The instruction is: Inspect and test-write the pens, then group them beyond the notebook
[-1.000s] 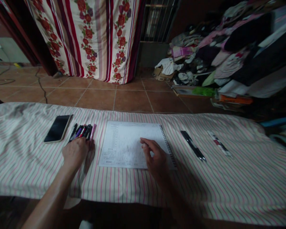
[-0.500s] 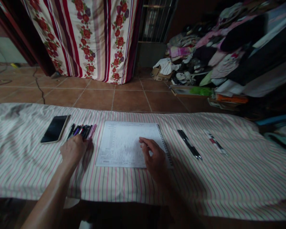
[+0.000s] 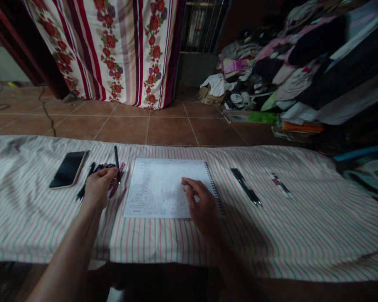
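Note:
My left hand pinches a black pen between thumb and fingers, the pen standing nearly upright. Under and around that hand lies a bunch of pens, mostly dark, with a pink pen at its right edge; the hand hides part of them. My right hand rests on the right side of a spiral notebook, fingers loosely bent, thumb and forefinger slightly apart, nothing visible in them. The notebook page carries printed text and faint marks.
A phone lies left of the pens. Two black pens lie right of the notebook, and farther right a white pen with red and dark parts. A striped cloth covers the surface. Beyond are a floral curtain and piled clothes.
My left hand has lifted a black pen out of the bunch and tilted it upright. My right hand has stayed on the notebook. The view has shifted slightly.

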`<state>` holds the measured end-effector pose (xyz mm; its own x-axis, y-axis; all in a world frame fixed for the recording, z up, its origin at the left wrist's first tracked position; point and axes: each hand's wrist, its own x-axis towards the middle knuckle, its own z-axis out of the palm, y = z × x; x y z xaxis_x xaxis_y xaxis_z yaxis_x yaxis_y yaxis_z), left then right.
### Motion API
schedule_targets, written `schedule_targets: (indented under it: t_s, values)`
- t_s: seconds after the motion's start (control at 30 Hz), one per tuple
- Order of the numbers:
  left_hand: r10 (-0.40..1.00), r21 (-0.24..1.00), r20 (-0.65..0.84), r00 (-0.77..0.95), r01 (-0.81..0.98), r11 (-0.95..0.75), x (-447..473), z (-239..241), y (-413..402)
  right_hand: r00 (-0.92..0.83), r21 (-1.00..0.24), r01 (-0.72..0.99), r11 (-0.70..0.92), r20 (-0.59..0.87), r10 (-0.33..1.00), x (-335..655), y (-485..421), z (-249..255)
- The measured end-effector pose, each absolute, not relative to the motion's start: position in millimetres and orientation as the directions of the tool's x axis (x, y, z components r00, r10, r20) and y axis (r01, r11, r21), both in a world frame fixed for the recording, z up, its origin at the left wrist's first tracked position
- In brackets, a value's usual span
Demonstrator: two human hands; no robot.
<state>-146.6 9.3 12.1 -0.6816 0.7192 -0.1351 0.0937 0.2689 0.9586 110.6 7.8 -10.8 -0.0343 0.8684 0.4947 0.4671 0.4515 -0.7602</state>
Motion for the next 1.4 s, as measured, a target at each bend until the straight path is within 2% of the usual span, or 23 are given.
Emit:
schedule_targets:
  t_s: [0.07, 0.13, 0.2, 0.27, 0.33, 0.4, 0.63, 0.8, 0.97, 1.17, 1.4]
  values:
    - [0.714, 0.957, -0.143, -0.685, 0.09, 0.277, -146, 14, 11, -0.037, -0.761, 0.463, 0.454, 0.494, 0.868, 111, 8, -11]
    - [0.69, 0.878, -0.064, -0.721, 0.288, 0.383, -148, 17, 9, -0.042, -0.763, 0.463, 0.451, 0.489, 0.871, 111, 8, -11]
    - [0.699, 0.625, 0.039, -0.714, 0.563, 0.541, -154, 19, 5, -0.042, -0.767, 0.462, 0.444, 0.482, 0.875, 112, 8, -10]
    - [0.756, 0.37, -0.004, -0.655, 0.701, 0.609, -159, 20, 1, -0.038, -0.771, 0.463, 0.439, 0.477, 0.878, 113, 8, -10]
    - [0.788, 0.239, -0.059, -0.613, 0.758, 0.607, -163, 18, -2, -0.041, -0.77, 0.461, 0.441, 0.478, 0.877, 114, 8, -10]
    - [0.803, 0.179, -0.066, -0.592, 0.785, 0.593, -165, 14, -4, -0.047, -0.766, 0.464, 0.444, 0.479, 0.876, 114, 9, -11]
    - [0.855, 0.078, -0.001, -0.518, 0.853, 0.517, -164, 6, -7, -0.064, -0.758, 0.472, 0.45, 0.48, 0.875, 110, 10, -14]
    - [0.84, 0.053, 0.05, -0.541, 0.841, 0.539, -159, 12, -11, -0.067, -0.754, 0.471, 0.457, 0.486, 0.871, 108, 11, -14]
    - [0.83, -0.009, -0.001, -0.558, 0.83, 0.558, -156, 15, -11, -0.051, -0.766, 0.466, 0.442, 0.475, 0.878, 109, 11, -14]
    - [0.849, -0.021, -0.019, -0.528, 0.849, 0.527, -155, 13, -10, -0.054, -0.767, 0.468, 0.438, 0.47, 0.881, 109, 10, -14]
    - [0.84, 0.023, -0.028, -0.542, 0.84, 0.542, -157, 13, -8, -0.059, -0.774, 0.46, 0.436, 0.463, 0.884, 111, 8, -10]
